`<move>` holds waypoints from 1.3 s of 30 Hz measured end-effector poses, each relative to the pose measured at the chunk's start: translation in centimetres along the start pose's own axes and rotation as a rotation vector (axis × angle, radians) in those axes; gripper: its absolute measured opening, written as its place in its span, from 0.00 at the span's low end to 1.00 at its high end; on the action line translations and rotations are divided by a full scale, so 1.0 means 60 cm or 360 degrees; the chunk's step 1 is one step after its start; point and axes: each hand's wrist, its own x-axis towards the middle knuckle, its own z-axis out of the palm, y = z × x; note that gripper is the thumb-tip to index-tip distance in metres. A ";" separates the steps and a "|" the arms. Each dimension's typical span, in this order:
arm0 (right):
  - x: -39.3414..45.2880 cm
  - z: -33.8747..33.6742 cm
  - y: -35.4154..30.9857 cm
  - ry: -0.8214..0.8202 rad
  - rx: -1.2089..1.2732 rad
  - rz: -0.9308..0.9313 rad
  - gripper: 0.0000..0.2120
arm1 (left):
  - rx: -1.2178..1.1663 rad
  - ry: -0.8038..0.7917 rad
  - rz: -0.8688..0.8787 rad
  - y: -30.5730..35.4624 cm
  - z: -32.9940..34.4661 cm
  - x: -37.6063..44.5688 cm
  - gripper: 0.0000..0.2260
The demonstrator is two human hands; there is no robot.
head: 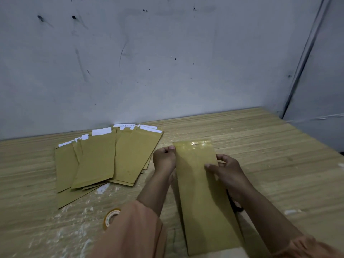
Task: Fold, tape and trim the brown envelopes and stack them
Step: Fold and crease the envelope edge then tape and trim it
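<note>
wooden table (260, 138) under scuffed grey wall (149, 53); orange sleeves (134, 231) low.

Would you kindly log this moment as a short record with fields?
surface: wooden table
in work: brown envelope, clear tape across its far end
left hand: pinches the envelope's left edge
right hand: grips its right edge
pile: fanned envelopes, white strips showing, far left
tape roll: near left, partly behind sleeve

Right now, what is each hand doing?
Left hand: pinches the envelope at its left edge.
Right hand: grips the envelope's right edge.
</note>
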 end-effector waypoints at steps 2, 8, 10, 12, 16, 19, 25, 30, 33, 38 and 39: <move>0.007 -0.014 -0.001 0.0043 -0.0034 -0.0003 0.20 | -0.0076 -0.0043 -0.0007 0.004 0.013 0.001 0.12; 0.039 -0.063 -0.029 0.0165 -0.0230 -0.0075 0.15 | -0.0276 -0.0354 -0.0221 0.013 0.058 -0.009 0.11; 0.057 -0.086 -0.036 0.0224 -0.0375 -0.0090 0.12 | -0.0110 -0.0433 -0.0239 0.010 0.075 -0.010 0.09; 0.080 -0.109 -0.040 0.0312 -0.0501 -0.0085 0.10 | 0.0219 -0.0493 -0.0057 -0.004 0.095 -0.002 0.15; 0.132 -0.147 -0.031 0.0440 -0.0756 -0.0060 0.11 | 0.1139 -0.0661 0.0661 -0.022 0.142 0.012 0.14; 0.167 -0.166 -0.014 0.0497 -0.0980 -0.0043 0.17 | 0.1746 -0.0813 0.0868 -0.036 0.176 0.026 0.15; 0.213 -0.184 0.008 0.0619 -0.1507 -0.0173 0.21 | 0.2151 -0.0954 0.1086 -0.052 0.226 0.053 0.20; 0.246 -0.179 0.015 0.0325 -0.2045 -0.0444 0.18 | 0.2189 -0.0955 0.1115 -0.047 0.252 0.070 0.20; 0.273 -0.182 0.014 0.0210 -0.2059 -0.0436 0.20 | 0.2225 -0.0935 0.1120 -0.047 0.265 0.089 0.22; 0.318 -0.179 0.000 0.0194 -0.2128 -0.0355 0.23 | 0.2282 -0.0974 0.1102 -0.045 0.287 0.118 0.23; 0.327 -0.179 -0.002 0.0199 -0.2141 -0.0351 0.23 | 0.2304 -0.0979 0.1097 -0.043 0.292 0.122 0.23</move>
